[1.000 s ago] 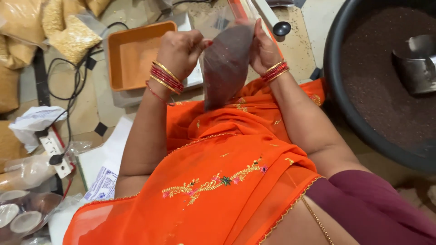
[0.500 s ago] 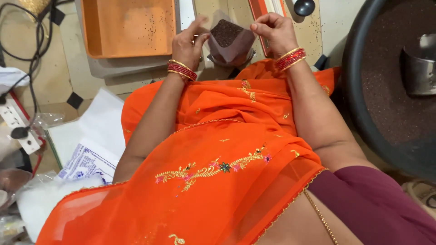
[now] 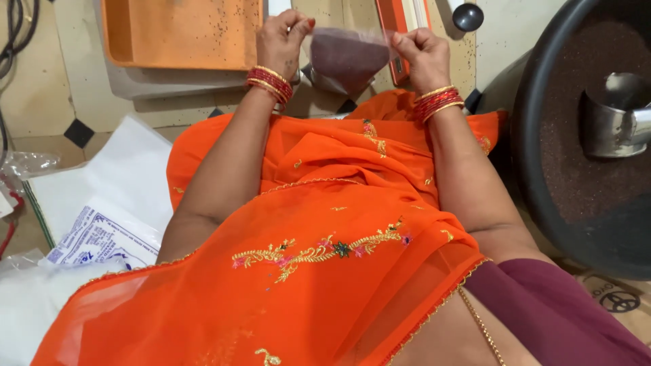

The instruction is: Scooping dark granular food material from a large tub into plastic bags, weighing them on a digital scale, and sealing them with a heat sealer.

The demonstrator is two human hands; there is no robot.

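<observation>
Pinching the top corners of a clear pouch [image 3: 347, 57] of dark grain, left hand [image 3: 281, 41] and right hand [image 3: 420, 54] both closed on it, stretching the mouth flat. Beyond the grip, orange tray [image 3: 176, 34]; right of it, black basin [image 3: 576, 156] holding a steel scoop [image 3: 614, 115].

Left hand [image 3: 281, 42] and right hand [image 3: 419, 55] are pinching the top corners of a clear pouch [image 3: 347, 57] of dark grain, between an orange tray [image 3: 180, 34] and a black tub [image 3: 583, 135] that is holding a steel scoop [image 3: 614, 115].
</observation>
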